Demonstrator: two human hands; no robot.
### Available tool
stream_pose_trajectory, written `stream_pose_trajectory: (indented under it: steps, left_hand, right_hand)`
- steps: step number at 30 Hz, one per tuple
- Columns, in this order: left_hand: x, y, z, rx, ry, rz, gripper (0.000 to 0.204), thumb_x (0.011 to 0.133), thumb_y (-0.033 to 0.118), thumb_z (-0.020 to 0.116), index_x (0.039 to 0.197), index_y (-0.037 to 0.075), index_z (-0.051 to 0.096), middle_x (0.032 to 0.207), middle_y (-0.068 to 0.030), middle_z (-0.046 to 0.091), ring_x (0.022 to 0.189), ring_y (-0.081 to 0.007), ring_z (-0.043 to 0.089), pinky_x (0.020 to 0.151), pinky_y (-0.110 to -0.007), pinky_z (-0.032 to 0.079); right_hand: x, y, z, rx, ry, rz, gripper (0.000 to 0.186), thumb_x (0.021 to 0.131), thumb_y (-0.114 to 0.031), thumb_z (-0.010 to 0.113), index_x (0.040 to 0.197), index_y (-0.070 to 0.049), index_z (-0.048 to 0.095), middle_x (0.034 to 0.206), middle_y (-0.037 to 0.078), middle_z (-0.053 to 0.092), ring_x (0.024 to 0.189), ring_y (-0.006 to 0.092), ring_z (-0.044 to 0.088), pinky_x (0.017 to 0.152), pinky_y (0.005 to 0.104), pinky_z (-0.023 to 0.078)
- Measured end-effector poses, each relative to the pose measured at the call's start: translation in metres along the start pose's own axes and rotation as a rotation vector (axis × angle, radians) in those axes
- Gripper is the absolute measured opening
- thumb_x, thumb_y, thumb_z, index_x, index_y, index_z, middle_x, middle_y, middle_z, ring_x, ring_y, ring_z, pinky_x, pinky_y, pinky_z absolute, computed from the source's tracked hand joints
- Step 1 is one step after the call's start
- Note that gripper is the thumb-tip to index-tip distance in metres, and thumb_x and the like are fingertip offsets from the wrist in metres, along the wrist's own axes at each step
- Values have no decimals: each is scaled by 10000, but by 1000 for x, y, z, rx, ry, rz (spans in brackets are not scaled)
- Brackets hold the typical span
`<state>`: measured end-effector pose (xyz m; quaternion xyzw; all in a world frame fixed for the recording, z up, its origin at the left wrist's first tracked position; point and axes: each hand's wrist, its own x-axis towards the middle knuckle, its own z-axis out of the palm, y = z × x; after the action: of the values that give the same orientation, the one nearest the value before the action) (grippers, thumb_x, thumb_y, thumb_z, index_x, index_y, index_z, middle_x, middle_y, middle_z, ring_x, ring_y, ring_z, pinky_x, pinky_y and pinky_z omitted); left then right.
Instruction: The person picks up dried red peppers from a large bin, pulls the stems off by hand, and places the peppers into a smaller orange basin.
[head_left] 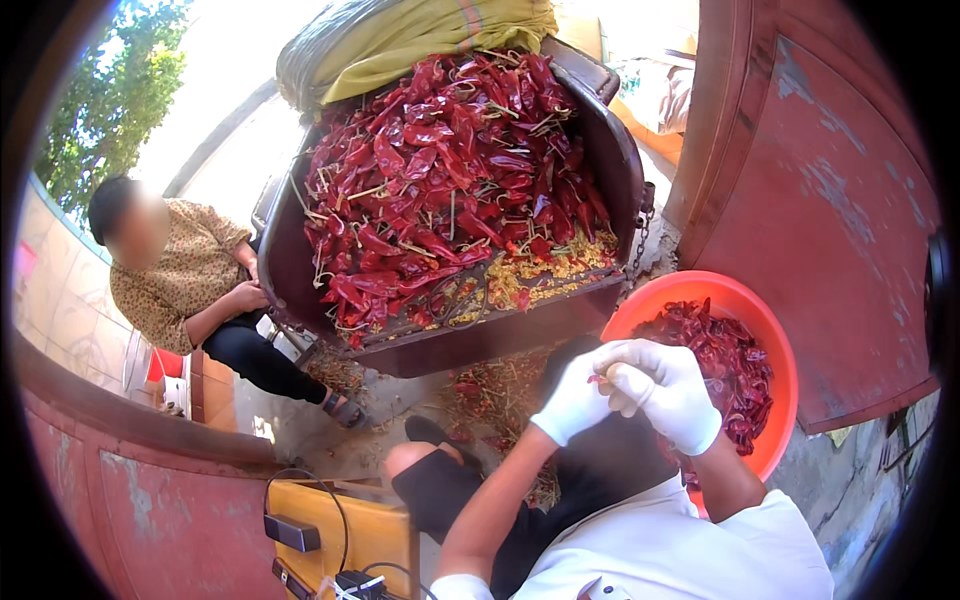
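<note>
My left hand (578, 400) and my right hand (672, 392), both in white gloves, meet in front of my lap, close to the rim of the orange-red tub (787, 385). Their fingers are bent and pressed together. A small red bit, apparently dried chili pepper (599, 379), shows at the fingertips of my left hand. What the right fingers pinch is hidden by the glove. Dark red dried chili peppers (745, 375) lie in the tub, partly behind my right hand. Ahead, a metal cart bed (450, 348) holds a big heap of dried red chili peppers with stems (440, 180).
Yellow seeds (540, 275) lie along the cart's front edge. A yellow-green sack (420, 50) rests over the heap. Another person (185, 260) sits left of the cart. Red metal doors (840, 200) flank both sides. A yellow wooden box (370, 530) with cables stands by my left leg.
</note>
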<state>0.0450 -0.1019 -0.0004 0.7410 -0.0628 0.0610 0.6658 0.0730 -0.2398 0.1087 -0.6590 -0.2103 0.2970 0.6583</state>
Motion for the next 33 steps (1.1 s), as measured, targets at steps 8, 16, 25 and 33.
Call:
stream_pose_trajectory:
  steps: [8,16,25,33]
  left_hand:
    - [-36,-4,-99,-146,571,-233,291,998,206,588,1186,-1,669,949,-79,709,757,-117,660,662,-258,552]
    - [-45,2,-105,-239,580,-246,283,996,188,592,1183,-12,663,948,-70,704,765,-102,655,664,-244,548]
    - [-45,11,-103,-276,588,-220,278,994,174,593,1182,-19,665,944,-67,702,766,-99,650,684,-248,551]
    - [-36,7,-101,-313,625,-189,285,989,172,601,1195,-16,661,980,-78,700,803,-115,660,694,-257,559]
  right_hand:
    - [90,54,3,-731,163,-543,259,880,-155,647,1118,-62,688,1035,129,703,903,299,688,784,365,547]
    - [196,68,17,-1320,419,-551,243,832,-258,712,1003,-100,643,883,123,647,756,306,678,647,418,534]
    - [215,80,-2,-853,468,-479,220,875,-215,690,1009,-41,676,863,123,712,719,234,695,580,361,518]
    - [189,86,2,747,163,186,185,961,-115,595,1137,-112,537,1103,76,674,747,128,635,558,243,509]
